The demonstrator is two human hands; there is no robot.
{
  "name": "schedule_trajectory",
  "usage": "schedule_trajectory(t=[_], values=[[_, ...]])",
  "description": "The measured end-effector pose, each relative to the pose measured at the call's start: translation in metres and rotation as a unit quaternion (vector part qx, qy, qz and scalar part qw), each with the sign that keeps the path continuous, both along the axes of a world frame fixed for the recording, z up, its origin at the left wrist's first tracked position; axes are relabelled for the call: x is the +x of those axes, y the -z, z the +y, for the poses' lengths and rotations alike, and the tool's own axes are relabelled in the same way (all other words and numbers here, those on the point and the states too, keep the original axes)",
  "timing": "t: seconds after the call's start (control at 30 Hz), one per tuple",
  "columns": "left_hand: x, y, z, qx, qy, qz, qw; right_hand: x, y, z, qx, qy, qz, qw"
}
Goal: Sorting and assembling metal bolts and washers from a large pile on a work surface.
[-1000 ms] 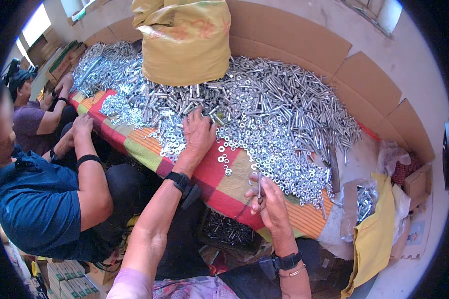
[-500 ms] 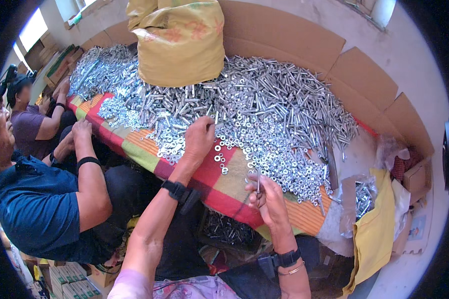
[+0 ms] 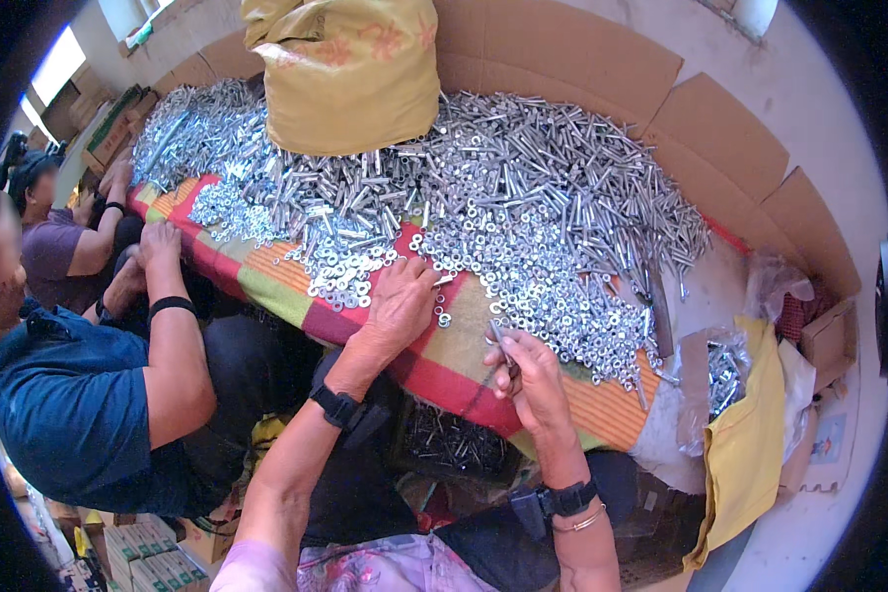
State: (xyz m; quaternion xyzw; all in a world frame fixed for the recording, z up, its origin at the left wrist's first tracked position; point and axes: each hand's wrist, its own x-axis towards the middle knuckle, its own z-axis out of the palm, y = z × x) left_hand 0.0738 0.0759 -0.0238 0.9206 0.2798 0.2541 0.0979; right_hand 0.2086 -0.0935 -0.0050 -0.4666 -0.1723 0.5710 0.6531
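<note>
Two co-workers sit at far left: one co-worker in purple (image 3: 61,252), one co-worker in dark blue (image 3: 79,405). Below them, stacked small cartons (image 3: 148,560) carry green print too small to read. A checkered blanket (image 3: 454,380) covers the work surface, heaped with metal parts too many to count: flat washers (image 3: 345,281) at centre-left, and metal sleeves (image 3: 350,183) beneath one full yellow sack (image 3: 350,104) printed with red motifs. The person's left hand (image 3: 402,301), over the blanket beside the washers, has its fingers closed on one small silvery piece (image 3: 443,280). Below stands one dark crate (image 3: 399,456) of metal parts. The right hand (image 3: 530,370), in front of the hex nuts (image 3: 562,331), pinches one slim metal pin (image 3: 502,344) between thumb and fingers. Long metal rods (image 3: 612,187) spread behind the nuts. At right, one clear plastic bag (image 3: 694,395) of metal parts lies beside a flattened yellow sack (image 3: 745,454).
</note>
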Motion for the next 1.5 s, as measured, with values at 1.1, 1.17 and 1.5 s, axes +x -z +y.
schedule_trajectory(t=[1.1,1.17,1.5], values=[[-0.025,-0.022,-0.089,-0.595,0.085,-0.228,0.766,-0.023,0.005,-0.001,-0.057,-0.110,-0.062,0.990],[-0.030,-0.020,-0.082,-0.568,0.091,-0.226,0.786,-0.021,0.005,0.000,-0.034,-0.097,-0.054,0.993],[-0.044,-0.009,-0.073,-0.609,0.036,-0.298,0.734,0.014,-0.012,-0.008,-0.002,-0.026,-0.058,0.998]])
